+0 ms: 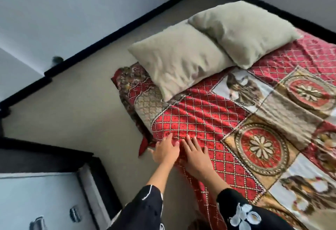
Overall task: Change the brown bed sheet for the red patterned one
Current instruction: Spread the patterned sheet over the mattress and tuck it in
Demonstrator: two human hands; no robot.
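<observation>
Work looks nearly done: red sheet (209, 113) lies spread with two pillows (181, 57) on it at 12 o'clock, no brown sheet shows, and left hand (164, 149) and right hand (196, 157), fingers straight and released, press its rumpled edge at 7 o'clock, likely final tidying.

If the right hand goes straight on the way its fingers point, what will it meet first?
The right hand lies flat on the red patterned sheet; sliding on across it, it would probably reach the nearer pillow first, at its lower corner.
</observation>
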